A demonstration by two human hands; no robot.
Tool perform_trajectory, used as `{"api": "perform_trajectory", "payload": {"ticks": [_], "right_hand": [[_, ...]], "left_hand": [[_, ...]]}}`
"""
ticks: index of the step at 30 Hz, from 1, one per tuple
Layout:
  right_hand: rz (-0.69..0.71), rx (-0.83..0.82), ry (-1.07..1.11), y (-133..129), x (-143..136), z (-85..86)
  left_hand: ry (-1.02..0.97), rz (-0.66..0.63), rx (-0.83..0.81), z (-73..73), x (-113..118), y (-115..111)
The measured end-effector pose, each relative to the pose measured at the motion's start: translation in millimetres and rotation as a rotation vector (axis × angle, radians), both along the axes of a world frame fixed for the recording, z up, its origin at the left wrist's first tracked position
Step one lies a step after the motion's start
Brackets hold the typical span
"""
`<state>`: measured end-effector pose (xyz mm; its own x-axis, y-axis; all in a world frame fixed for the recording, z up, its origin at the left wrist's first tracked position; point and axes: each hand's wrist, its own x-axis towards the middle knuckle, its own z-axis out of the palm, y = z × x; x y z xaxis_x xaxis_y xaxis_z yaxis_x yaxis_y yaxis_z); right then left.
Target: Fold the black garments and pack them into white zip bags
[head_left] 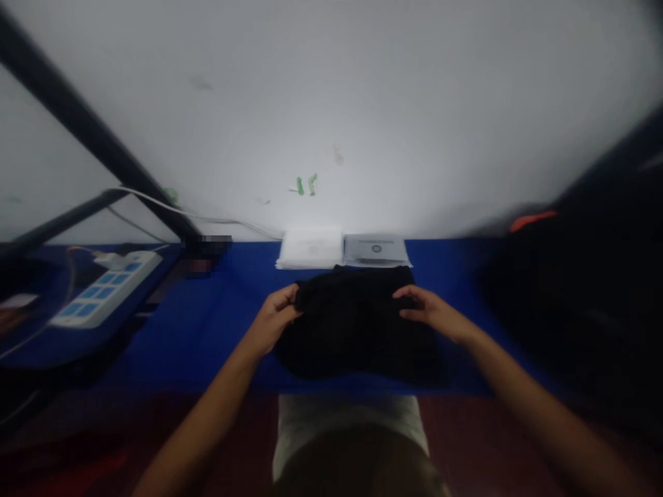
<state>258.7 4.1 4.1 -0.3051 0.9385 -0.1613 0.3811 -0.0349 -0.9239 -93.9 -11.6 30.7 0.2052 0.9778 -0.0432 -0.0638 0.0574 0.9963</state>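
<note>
A piece of black cloth (357, 331), perhaps a garment, lies spread on the blue table surface (207, 338) in front of me. Its folds are too dark to make out. At its upper left edge, my left hand (274, 317) pinches the fabric between thumb and fingers. My right hand (427, 310) is over the cloth's right side, thumb and fingers apart with a gap between them; whether the fingertips touch the fabric is hard to see.
Behind the cloth, a stack of white paper (311, 248) and a printed grey-white packet (377, 250) rest against the wall. A white power strip (106, 290) with blue sockets lies left, its cable running along the wall. A large dark mass (585, 310) fills the right side.
</note>
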Motion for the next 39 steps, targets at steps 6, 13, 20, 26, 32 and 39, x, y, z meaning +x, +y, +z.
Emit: {"api": "perform_trajectory", "payload": {"ticks": [6,13,20,26,32,39], "right_hand": [[-0.114,0.04,-0.046,-3,21,5.3],[-0.013,0.185,-0.271,-5,29,-1.2],[0.155,0.478,-0.451,-14,6,6.9],[0.164,0.54,-0.5,-6,7,12.7],[0.009,0.538,-0.653,42,6,12.0],[-0.057,0.705,-0.933,72,-4,-13.6]], "left_hand": [[0.247,-0.052,-0.238,-15.0,-50,-10],[0.877,0.074,0.091,-0.9,-72,-7],[0.838,-0.135,0.562,4.2,17,35],[0.822,-0.352,0.396,-15.6,60,83],[1.058,-0.239,0.392,-20.0,52,100],[1.267,-0.058,0.582,-21.8,51,78]]}}
